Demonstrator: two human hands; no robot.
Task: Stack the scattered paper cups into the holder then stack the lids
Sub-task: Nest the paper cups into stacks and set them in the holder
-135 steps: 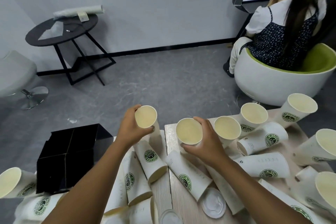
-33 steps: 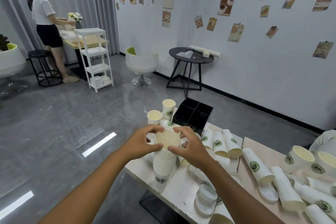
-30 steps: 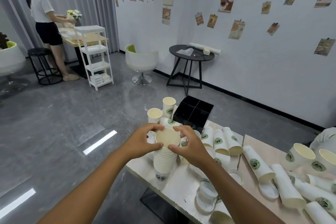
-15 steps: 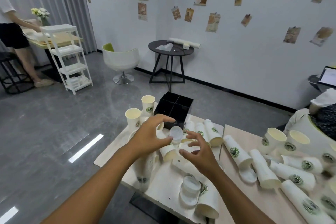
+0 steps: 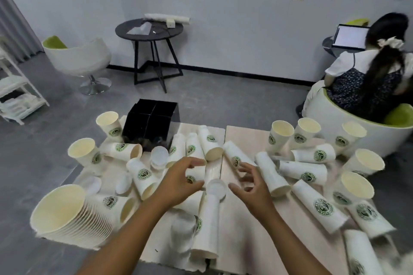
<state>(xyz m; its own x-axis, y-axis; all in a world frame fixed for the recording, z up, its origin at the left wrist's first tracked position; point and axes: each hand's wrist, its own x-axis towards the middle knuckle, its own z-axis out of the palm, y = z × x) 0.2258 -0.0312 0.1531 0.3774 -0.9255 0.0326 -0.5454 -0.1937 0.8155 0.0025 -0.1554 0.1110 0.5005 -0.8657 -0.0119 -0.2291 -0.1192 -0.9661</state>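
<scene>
Both forearms reach fwd from bottom of frame, converging over mid surface. Left hand: palm facing inward/right, fingers spread & loosely bent, thumb low, grips nothing; fingertips blurred. Right hand: palm facing left, fingers apart & slightly curled, also holding nothing. The two hands are near each other but apart, w/ a small clear lid lying in the gap betw. them, on the end of a cup lying on its side that runs back toward the person. Can't tell if either hand touches lid.

Well left of left hand, by the forearm: tall nested cup stack, tilted, mouth up-left, at surface's edge. Ahead-left of left hand: black holder, compartments look dark, contents not readable. Just beside holder, upright cups and; more lids ahead of left hand, near holder's base.

Ahead of both hands: row of cups on their sides. Right of right hand: many cups lying flat, plus upright ones further ahead-right.

Beyond surface: round black table, white chair, a seated person facing a laptop, far right.
</scene>
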